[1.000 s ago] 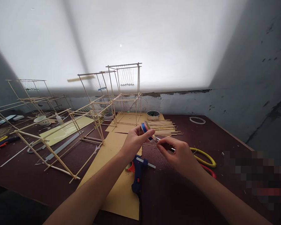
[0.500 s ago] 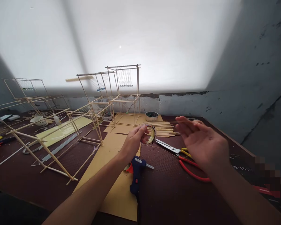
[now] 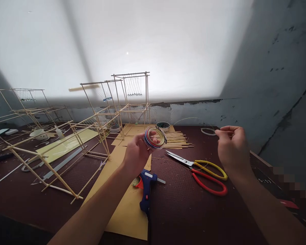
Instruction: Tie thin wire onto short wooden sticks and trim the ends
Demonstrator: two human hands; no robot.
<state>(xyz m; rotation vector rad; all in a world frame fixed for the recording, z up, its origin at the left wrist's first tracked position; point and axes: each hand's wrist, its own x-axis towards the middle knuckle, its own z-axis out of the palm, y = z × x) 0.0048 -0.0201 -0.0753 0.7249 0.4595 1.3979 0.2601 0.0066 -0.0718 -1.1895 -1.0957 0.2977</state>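
My left hand (image 3: 135,153) is wrapped round a small clear spool (image 3: 155,137) with a blue and red rim, held above the brown card sheet (image 3: 129,204). A thin pale thread (image 3: 191,119) arcs from the spool to my right hand (image 3: 231,148), which pinches its end at the right, raised over the table. Scissors (image 3: 202,170) with yellow and red handles lie on the table between my two hands. A blue glue gun (image 3: 146,190) lies below my left hand.
Several thin stick frames (image 3: 102,109) stand at the left and centre back, some with hanging beads. A pile of loose sticks (image 3: 177,139), a small bowl (image 3: 163,126) and a white ring (image 3: 207,131) lie near the wall. The dark table (image 3: 193,217) carries scattered tools at the far left.
My right hand left the spool, swung out to the right and rose, drawing thread off the spool. The left hand turned the spool. The scissors came into view.
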